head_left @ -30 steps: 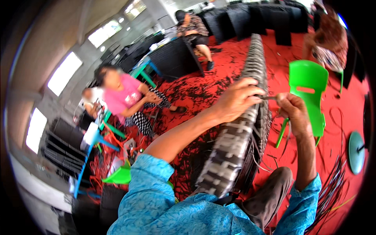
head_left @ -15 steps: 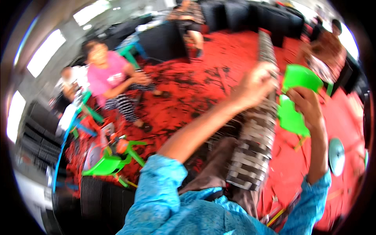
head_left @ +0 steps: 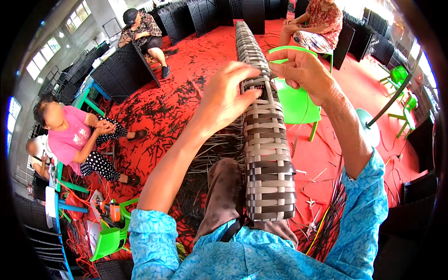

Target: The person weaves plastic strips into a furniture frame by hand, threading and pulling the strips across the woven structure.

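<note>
Running between left hand (head_left: 217, 100) and right hand (head_left: 310, 77), that woven beam (head_left: 269, 144) stretches past the grip both ways. Left thumb and fingers are apart over its edge; right ones look curled, can't tell if they're pinching anything. Imo uneven pulling could leave the weave slack there.

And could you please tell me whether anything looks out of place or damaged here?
Yes: dark scraps lie strewn across the red floor, thickest left of the woven piece, like litter. Its weave also shows a dark gap beside the left hand; whether that is damage, I cannot tell.
</note>
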Action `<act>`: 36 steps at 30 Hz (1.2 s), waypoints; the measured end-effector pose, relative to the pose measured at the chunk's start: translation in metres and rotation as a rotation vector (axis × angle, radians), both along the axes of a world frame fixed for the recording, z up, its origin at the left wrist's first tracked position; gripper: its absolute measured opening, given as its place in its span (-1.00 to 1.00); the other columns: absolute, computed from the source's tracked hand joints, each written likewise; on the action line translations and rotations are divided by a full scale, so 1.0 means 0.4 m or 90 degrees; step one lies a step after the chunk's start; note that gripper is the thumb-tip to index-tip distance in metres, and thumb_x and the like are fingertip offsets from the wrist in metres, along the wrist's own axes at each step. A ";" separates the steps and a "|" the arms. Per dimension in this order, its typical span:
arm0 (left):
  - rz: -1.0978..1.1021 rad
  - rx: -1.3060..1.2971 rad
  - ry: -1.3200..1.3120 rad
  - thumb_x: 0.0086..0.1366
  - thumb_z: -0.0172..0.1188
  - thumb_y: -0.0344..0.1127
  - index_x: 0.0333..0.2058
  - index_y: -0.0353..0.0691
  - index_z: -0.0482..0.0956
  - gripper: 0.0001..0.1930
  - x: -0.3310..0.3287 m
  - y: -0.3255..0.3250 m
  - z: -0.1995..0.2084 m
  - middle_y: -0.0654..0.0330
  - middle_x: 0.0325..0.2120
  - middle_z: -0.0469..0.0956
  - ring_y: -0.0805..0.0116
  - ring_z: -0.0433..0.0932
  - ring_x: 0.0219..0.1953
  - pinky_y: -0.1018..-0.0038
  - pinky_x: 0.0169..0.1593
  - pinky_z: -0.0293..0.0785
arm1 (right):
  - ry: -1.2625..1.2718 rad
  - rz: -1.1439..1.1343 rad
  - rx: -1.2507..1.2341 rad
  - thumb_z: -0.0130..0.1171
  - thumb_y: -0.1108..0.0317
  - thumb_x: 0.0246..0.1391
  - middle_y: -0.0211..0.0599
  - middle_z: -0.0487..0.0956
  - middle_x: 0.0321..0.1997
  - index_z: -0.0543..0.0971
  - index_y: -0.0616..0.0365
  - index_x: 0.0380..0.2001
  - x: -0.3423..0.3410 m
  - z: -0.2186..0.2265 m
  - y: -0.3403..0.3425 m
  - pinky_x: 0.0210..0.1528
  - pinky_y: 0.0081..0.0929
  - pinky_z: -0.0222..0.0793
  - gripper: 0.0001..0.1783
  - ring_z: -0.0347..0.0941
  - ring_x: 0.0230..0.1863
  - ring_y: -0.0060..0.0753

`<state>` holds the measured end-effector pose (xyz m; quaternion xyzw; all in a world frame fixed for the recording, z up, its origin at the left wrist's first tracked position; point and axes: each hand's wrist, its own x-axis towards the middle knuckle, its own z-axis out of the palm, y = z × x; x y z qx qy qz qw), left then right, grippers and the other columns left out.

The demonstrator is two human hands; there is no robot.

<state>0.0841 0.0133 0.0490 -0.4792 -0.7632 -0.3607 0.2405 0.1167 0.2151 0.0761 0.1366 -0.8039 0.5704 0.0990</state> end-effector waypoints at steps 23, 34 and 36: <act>0.006 0.055 -0.008 0.19 0.06 -0.23 -0.45 -0.31 0.35 -0.76 0.046 0.163 -0.036 -0.06 -0.64 0.46 -0.06 0.49 -0.53 0.17 -0.49 0.37 | 0.133 -0.018 -0.764 -0.14 -0.02 0.18 -0.25 0.31 0.17 0.08 0.16 0.21 0.178 -0.235 0.161 -0.64 -0.80 -0.06 -0.34 0.11 -0.57 -0.74; -0.150 0.358 -0.493 0.27 -0.09 -0.40 -0.34 -0.28 0.32 -0.92 -0.024 0.090 0.001 0.21 -0.65 0.41 0.45 0.46 -0.58 0.56 -0.47 0.42 | 0.064 -0.338 -1.030 0.05 0.28 0.10 -0.62 0.14 -0.77 0.43 0.04 -0.48 0.602 -0.854 0.686 -0.74 -0.71 -0.20 -0.87 -0.07 -0.76 -0.74; -0.174 0.372 -0.489 0.28 -0.08 -0.38 -0.32 -0.31 0.32 -0.88 -0.029 0.078 -0.010 0.17 -0.60 0.45 0.38 0.49 -0.55 0.49 -0.40 0.48 | 0.032 -0.498 -1.011 0.08 0.27 0.07 -0.64 0.17 -0.77 0.43 -0.04 -0.52 0.713 -0.973 0.683 -0.74 -0.72 -0.20 -0.88 -0.04 -0.77 -0.74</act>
